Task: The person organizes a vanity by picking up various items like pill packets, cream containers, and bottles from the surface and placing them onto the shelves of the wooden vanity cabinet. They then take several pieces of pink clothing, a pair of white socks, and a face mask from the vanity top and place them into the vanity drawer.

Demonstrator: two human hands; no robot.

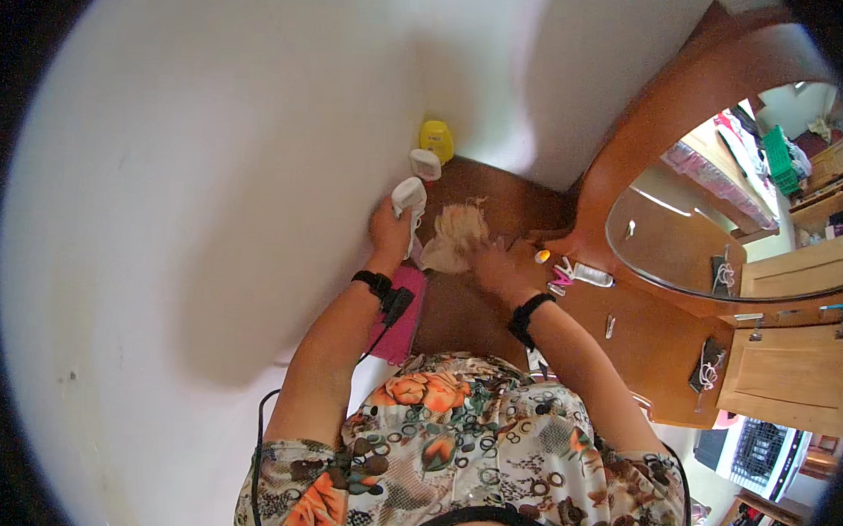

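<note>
My left hand (pixel 390 230) is closed around a white bottle (pixel 409 195), held upright near the wall. Below and beside it lies a crumpled beige cloth (pixel 454 236) on the dark brown wooden surface (pixel 455 307). My right hand (pixel 506 270) is on the cloth's right side, slightly blurred; its fingertips touch the cloth, but whether they grip it I cannot tell. Behind the bottle stand another white container (pixel 425 164) and a yellow bottle (pixel 437 141), in the corner by the wall. A pink cloth or mat (pixel 403 318) lies under my left wrist.
To the right, a wooden dresser top (pixel 644 343) holds a clear bottle (pixel 593 275), a pink-and-white clip (pixel 562 273), an orange-capped item (pixel 542 255) and a black item with a white cable (pixel 707 367). A framed oval mirror (pixel 705 226) rises at right; the white wall (pixel 220 184) bounds the left.
</note>
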